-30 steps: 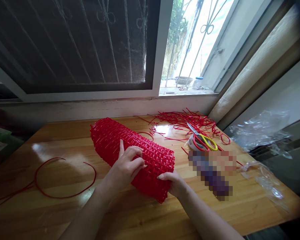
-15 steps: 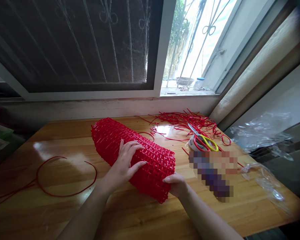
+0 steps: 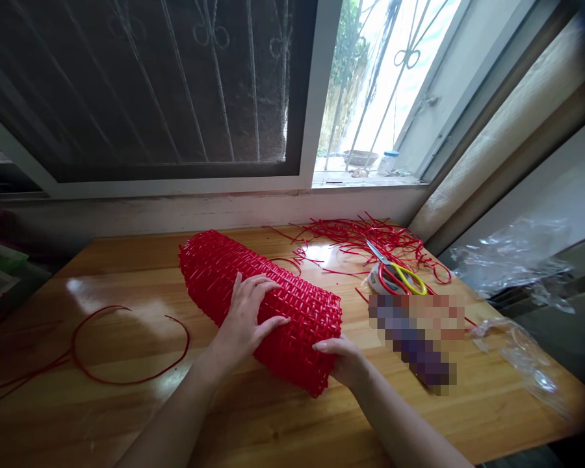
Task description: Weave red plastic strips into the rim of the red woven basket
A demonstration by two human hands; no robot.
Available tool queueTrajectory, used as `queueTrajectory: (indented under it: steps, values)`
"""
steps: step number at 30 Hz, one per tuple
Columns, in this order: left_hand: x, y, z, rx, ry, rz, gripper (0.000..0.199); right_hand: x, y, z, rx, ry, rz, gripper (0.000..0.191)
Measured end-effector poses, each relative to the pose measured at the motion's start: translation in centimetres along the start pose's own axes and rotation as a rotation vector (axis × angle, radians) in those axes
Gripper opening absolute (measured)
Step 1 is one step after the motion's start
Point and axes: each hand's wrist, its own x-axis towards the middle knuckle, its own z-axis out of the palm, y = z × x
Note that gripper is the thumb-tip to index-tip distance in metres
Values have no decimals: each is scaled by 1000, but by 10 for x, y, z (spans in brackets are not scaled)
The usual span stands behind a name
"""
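Observation:
A red woven basket [image 3: 273, 305], shaped like a long tube of glossy plastic strands, lies slantwise on the wooden table [image 3: 253, 429]. My left hand [image 3: 251, 312] grips it from above, the fingers curved over the weave and the thumb spread toward the right. At its near right end, my right hand [image 3: 344, 357] has the thumb pressed on the outside, close to the rim. The other fingers of that hand are hidden behind the edge. Short strand ends stick out around the far left end.
A loop of red cord [image 3: 127, 383] lies at left. Toward the back right are a heap of red strands [image 3: 370, 234] and scissors [image 3: 404, 276] with red and yellow handles, beside a blurred-out item [image 3: 414, 344]. Clear plastic wrap [image 3: 526, 364] covers the right edge. Behind stands a window [image 3: 302, 97].
My right thumb has slid slightly to the left over the weave. The basket and my left hand have hardly shifted.

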Motion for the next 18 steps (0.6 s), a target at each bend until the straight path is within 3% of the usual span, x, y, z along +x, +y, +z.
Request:
queueTrajectory:
  steps: [8,11,13,14,16,18]
  values:
    - [1,3,0,41,-57,-15,40,2,4,0,-26,60,-42,43]
    - [1,5,-5,-17,4,-2,40,3,4,-3,-57,73,-54,44]
    - [2,2,-14,-79,193,-30,33,2,2,-7,-82,74,-57,47]
    - [2,-3,-20,-107,341,-66,27,1,2,-10,-101,82,-55,48]
    - [2,-19,-35,-114,665,-154,24,-1,0,-16,-167,109,-48,49]
    - [2,-44,-50,-190,898,-288,28,-4,-1,-23,-290,119,-48,47]
